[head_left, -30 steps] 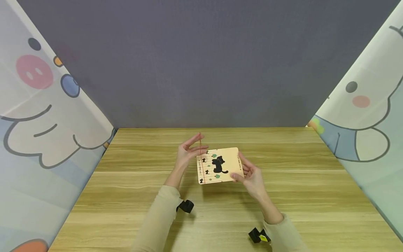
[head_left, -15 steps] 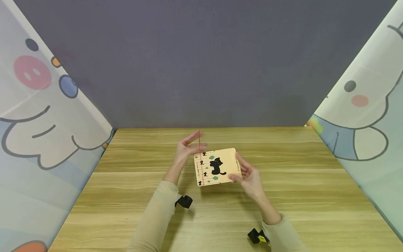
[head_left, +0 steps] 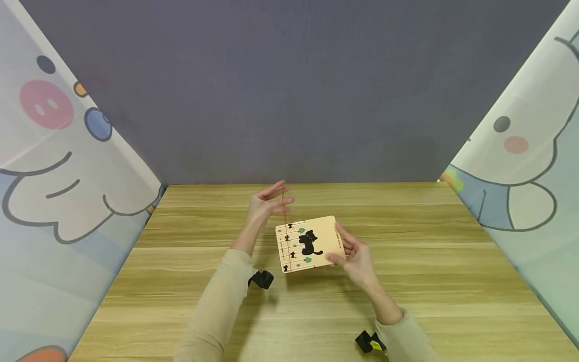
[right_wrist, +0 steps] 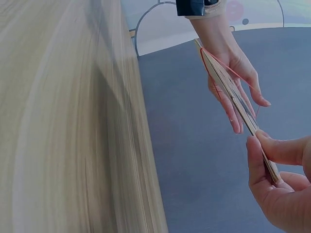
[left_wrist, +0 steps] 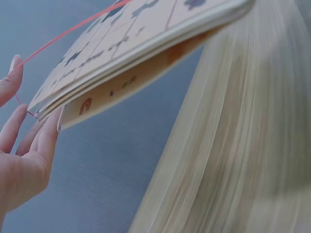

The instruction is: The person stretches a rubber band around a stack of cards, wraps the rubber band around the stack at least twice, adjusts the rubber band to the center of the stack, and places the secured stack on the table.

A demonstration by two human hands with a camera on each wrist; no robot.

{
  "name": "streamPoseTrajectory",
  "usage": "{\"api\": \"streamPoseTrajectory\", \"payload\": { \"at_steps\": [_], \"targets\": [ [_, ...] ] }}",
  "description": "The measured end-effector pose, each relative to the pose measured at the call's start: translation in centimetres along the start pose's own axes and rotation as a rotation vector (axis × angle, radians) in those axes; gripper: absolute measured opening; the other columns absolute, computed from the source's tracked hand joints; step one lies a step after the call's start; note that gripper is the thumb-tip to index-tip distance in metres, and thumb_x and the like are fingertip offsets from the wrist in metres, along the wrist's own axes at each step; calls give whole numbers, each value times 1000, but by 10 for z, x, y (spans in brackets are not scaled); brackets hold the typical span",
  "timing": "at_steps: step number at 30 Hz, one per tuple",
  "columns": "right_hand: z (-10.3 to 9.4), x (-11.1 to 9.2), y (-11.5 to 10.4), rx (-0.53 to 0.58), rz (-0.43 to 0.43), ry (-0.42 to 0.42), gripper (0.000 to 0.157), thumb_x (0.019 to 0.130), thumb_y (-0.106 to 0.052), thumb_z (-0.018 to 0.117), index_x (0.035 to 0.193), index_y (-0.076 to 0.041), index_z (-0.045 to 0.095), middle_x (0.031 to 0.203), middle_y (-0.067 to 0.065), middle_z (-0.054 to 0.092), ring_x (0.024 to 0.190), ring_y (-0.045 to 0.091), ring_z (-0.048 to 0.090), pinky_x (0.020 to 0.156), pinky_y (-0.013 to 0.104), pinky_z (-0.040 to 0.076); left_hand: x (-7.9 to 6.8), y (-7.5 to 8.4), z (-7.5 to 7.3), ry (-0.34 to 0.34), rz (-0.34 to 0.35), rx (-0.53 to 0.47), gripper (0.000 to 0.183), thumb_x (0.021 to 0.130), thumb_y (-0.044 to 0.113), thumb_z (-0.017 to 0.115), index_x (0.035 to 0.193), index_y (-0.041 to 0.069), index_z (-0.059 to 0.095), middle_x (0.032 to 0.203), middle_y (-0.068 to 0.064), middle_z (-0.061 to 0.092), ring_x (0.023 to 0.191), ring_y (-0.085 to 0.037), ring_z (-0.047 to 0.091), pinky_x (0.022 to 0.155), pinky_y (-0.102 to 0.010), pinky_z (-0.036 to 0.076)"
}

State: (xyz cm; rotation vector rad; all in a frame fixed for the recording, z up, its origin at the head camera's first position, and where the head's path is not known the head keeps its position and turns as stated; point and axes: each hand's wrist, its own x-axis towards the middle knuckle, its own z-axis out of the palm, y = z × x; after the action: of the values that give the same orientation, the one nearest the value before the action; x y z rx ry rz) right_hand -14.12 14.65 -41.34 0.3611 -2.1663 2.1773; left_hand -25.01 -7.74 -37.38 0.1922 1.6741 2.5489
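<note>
A cream notebook with a black cat on its cover is held tilted above the table. My right hand pinches its right end, thumb on the cover and fingers beneath. A thin red elastic band runs across the cover near its left end and stretches past the far edge. My left hand stands beyond that edge, fingers extended, with the band looped over one digit. The left wrist view shows the page edges and a brownish underside of the notebook, with left fingertips close to its corner.
The wood-grain table ends at a dark grey wall. Cartoon-printed curtains flank both sides. Black camera mounts hang at both wrists beside beige sleeves.
My left hand has moved slightly up and left, drawing the band farther past the notebook's edge. The notebook and right hand have shifted a little left and toward me, with the notebook turned slightly.
</note>
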Motion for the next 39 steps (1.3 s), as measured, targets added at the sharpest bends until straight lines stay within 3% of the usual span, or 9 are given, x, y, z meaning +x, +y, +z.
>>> {"api": "streamPoseTrajectory", "payload": {
  "at_steps": [3,10,14,16,21,23,30,34,39],
  "targets": [
    [0,0,0,-7,11,9,76,67,19,63,134,4,29,104,34,53,68,27,62,59,32,54,3,-2,0,-8,20,-25,44,78,-13,59,119,-2,52,110,-20,58,80,-31,63,66,-40,53],
    [-1,1,1,-8,21,50,76,66,21,62,133,4,31,100,34,55,70,23,63,59,35,54,92,-114,-72,-81,95,-87,45,76,4,69,119,4,55,112,-17,58,89,-37,60,71,-47,51],
    [-2,2,2,3,20,69,77,65,22,62,133,4,31,101,34,54,72,21,63,58,35,54,98,-120,-73,-107,132,14,47,72,11,73,115,0,57,109,-17,60,92,-38,58,73,-48,50],
    [-3,2,2,2,12,80,77,65,22,63,133,4,32,102,34,54,73,20,63,58,34,54,97,-117,-70,-127,152,92,43,72,14,74,111,0,60,105,-15,62,90,-35,60,72,-45,51],
    [-4,3,1,-8,-33,74,76,66,21,63,133,4,32,101,34,54,70,19,63,57,33,54,68,-79,-45,-168,142,270,34,75,14,72,106,3,64,99,-11,65,85,-27,63,71,-39,52],
    [-5,2,1,-7,-40,62,75,66,20,64,133,5,31,100,34,54,68,20,63,57,33,54,50,-56,-30,-196,123,286,35,76,11,71,108,1,62,98,-14,65,84,-28,63,71,-41,52],
    [-7,-1,6,8,-48,36,75,67,17,65,133,5,30,102,35,53,68,21,63,57,30,54,20,-11,-6,-423,122,288,45,72,0,70,114,-5,55,104,-24,59,86,-32,62,73,-42,52],
    [-8,-1,7,6,-77,30,76,66,20,63,132,6,30,100,35,53,67,19,63,57,30,54,13,2,0,-438,107,289,41,78,-12,57,117,-16,45,116,-31,48,99,-41,53,82,-51,44],
    [-6,-2,7,-11,-82,23,75,66,22,62,132,7,31,98,35,55,66,18,63,57,31,54,13,4,0,-318,30,149,36,82,-8,53,114,-21,43,116,-33,46,101,-46,49,85,-59,36]
  ]
}}
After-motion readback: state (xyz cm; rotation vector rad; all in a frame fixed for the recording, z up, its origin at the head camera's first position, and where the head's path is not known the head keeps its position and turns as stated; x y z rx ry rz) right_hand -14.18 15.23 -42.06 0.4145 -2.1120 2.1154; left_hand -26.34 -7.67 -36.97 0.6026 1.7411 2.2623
